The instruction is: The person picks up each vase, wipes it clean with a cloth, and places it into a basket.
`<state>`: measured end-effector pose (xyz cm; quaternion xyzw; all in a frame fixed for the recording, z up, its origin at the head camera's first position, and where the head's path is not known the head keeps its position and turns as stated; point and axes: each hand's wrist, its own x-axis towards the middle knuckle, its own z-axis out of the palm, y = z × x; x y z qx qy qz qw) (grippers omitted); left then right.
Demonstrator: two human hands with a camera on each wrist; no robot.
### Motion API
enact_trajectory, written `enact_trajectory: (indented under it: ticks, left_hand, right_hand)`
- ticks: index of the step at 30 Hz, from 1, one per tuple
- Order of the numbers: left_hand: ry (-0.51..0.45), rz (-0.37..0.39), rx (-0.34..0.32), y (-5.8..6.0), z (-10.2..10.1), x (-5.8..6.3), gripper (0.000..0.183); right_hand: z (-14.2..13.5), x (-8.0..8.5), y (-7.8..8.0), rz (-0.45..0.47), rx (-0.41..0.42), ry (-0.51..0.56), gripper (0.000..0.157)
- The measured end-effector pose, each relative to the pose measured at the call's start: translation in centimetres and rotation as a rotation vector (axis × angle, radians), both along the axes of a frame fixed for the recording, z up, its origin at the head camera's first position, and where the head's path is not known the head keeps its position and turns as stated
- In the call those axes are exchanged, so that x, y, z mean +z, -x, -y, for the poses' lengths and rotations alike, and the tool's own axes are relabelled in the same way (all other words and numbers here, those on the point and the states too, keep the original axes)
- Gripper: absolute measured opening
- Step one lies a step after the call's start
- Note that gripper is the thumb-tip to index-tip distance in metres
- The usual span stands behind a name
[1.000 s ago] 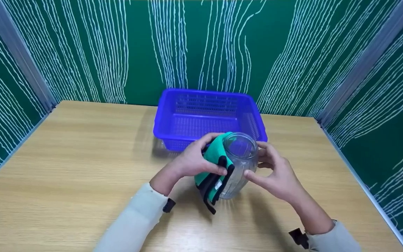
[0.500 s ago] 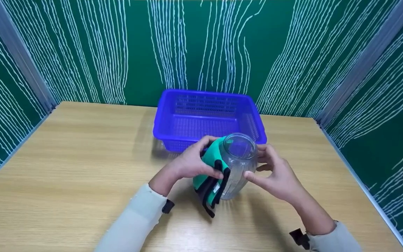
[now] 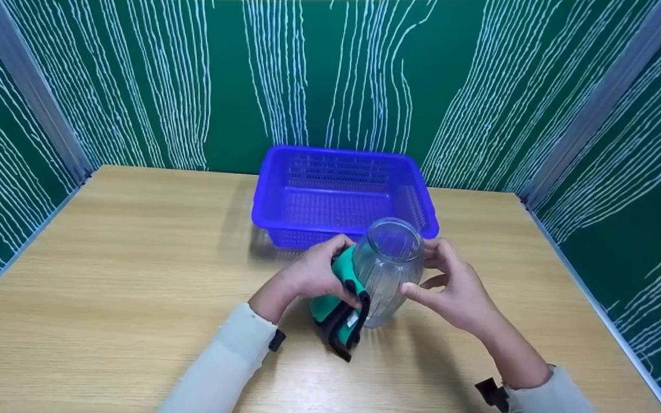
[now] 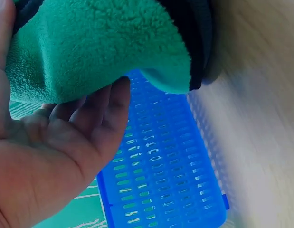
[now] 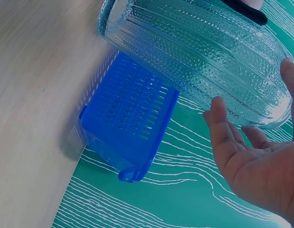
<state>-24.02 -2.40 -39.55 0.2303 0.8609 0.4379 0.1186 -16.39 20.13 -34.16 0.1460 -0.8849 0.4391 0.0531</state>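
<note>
A clear ribbed glass jar (image 3: 388, 275) stands upright on the table with its mouth uncovered. My right hand (image 3: 459, 292) holds it from the right, thumb at the front and fingers behind. In the right wrist view, the jar's dimpled wall (image 5: 184, 52) shows the fingertips at its side. A fluffy green cloth (image 4: 104, 47) with black edging is in my left hand (image 3: 316, 272), gripped between thumb and fingers. Folded over, the cloth lies against the jar's left side, its black-edged end hanging near the tabletop. The cloth hides part of the left fingers.
Right behind the jar is a blue-purple plastic basket (image 3: 336, 201) with slotted walls. The wooden table (image 3: 135, 258) is bounded by green panels (image 3: 227, 86) with white wavy lines at the back and both sides.
My left hand has slid the cloth down along the jar's left side, uncovering more glass near the rim. The right hand and the jar have hardly moved.
</note>
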Motion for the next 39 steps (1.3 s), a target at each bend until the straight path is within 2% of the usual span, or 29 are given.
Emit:
enact_trajectory:
  ticks: [5, 10, 14, 26, 32, 39]
  left_hand:
    - [0.08, -0.057, 0.047, -0.1, -0.2, -0.3, 0.078]
    - [0.122, -0.031, 0.056, -0.1, -0.4, -0.9, 0.076]
    - [0.134, -0.008, 0.055, -0.2, -0.4, -1.3, 0.075]
    - [0.191, -0.01, 0.054, -0.1, -0.6, -1.7, 0.076]
    - [0.19, -0.022, 0.059, -0.2, -0.7, -2.2, 0.072]
    - [0.174, -0.036, 0.055, -0.3, -0.7, -2.2, 0.072]
  right_hand:
    - [0.0, -0.1, -0.1, 0.001, -0.008, -0.002, 0.062]
    - [0.0, -0.1, -0.1, 0.011, -0.014, -0.013, 0.064]
    - [0.0, -0.2, -0.2, 0.012, -0.017, -0.013, 0.064]
    - [0.1, -0.2, -0.2, 0.009, -0.018, -0.005, 0.064]
    - [0.1, -0.2, -0.2, 0.006, -0.022, 0.007, 0.062]
    - [0.0, -0.1, -0.2, 0.022, -0.013, -0.007, 0.061]
